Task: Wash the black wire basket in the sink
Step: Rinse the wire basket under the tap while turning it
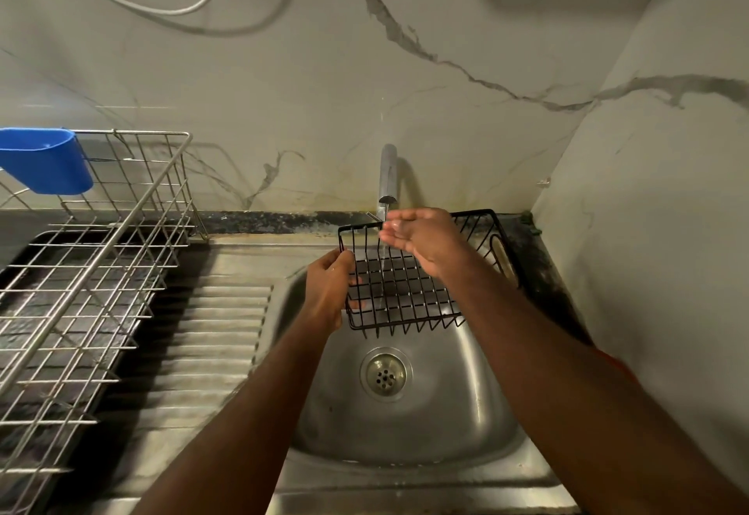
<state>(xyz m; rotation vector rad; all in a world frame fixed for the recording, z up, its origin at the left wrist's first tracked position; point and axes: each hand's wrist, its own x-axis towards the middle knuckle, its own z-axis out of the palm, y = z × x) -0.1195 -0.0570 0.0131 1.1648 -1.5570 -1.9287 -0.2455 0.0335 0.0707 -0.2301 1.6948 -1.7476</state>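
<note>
At the far left a blue plastic cup (pixel 46 162) hangs on the corner of a steel dish rack (pixel 87 271), which stands on a dark tray (pixel 24 267) beside the ribbed draining board (pixel 227 332); none of these has a part in the work at present.

The left hand (pixel 328 291) grips the left edge of the black wire basket (pixel 405 283), fingers curled round the side wires, and holds it tilted above the bowl of the sink (pixel 466 413), clear of the drain (pixel 385 377); the basket touches neither the bottom nor, as far as can be seen, the walls of the bowl.

A thin stream falls from the tap (pixel 388 178) and passes through the basket's grid; the right hand (pixel 421 237) lies in that stream over the basket's far rim, fingers loose and slightly cupped, grasping nothing; whether its underside touches the wire I cannot tell.

This looks like the rinsing step, early or midway; no soap or sponge is in view. The next move probably calls for the right hand to come down onto the wires and rub along them while the left keeps a firm hold and turns the basket, so that the water reaches the right end, which sits outside the stream near the wall (pixel 648 210); a wet wire frame may slip, so the grip matters.
</note>
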